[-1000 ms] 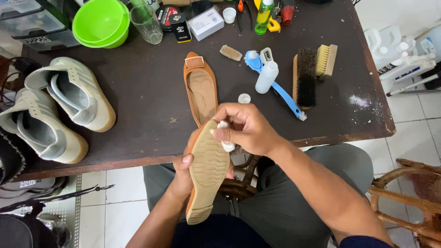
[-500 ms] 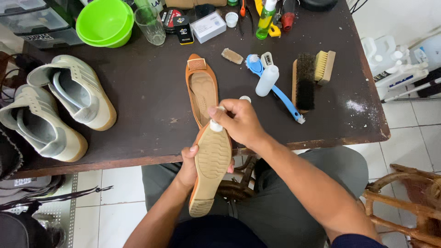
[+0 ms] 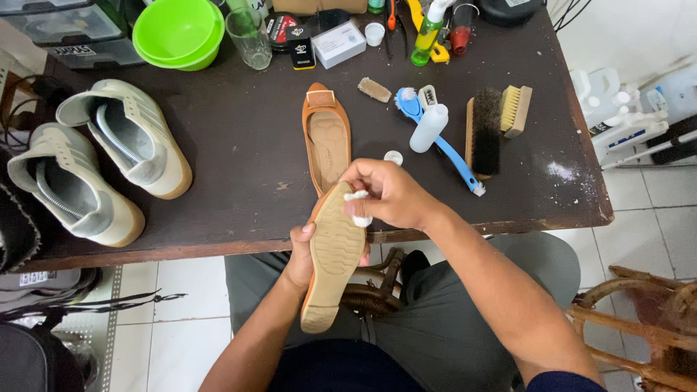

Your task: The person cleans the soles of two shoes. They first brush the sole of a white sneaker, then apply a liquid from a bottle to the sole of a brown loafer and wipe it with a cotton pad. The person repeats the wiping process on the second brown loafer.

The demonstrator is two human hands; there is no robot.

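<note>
My left hand (image 3: 299,254) grips a tan flat shoe (image 3: 332,258) from beneath, sole up, over the near table edge. My right hand (image 3: 388,194) pinches a small white pad (image 3: 358,207) and presses it on the toe end of the sole. The matching tan flat shoe (image 3: 327,134) lies upright on the dark table (image 3: 247,152) just beyond. A small white cap (image 3: 393,157) sits next to my right hand.
Two grey sneakers (image 3: 120,141) lie at the left. A white bottle (image 3: 428,127), blue brush (image 3: 443,141) and two wooden brushes (image 3: 488,131) are at the right. A green bowl (image 3: 178,33), glass (image 3: 248,36), tins and bottles line the far edge. A wooden chair (image 3: 646,319) stands at lower right.
My right hand has slid the white pad a little across the toe end of the sole. The held shoe has stayed in much the same place.
</note>
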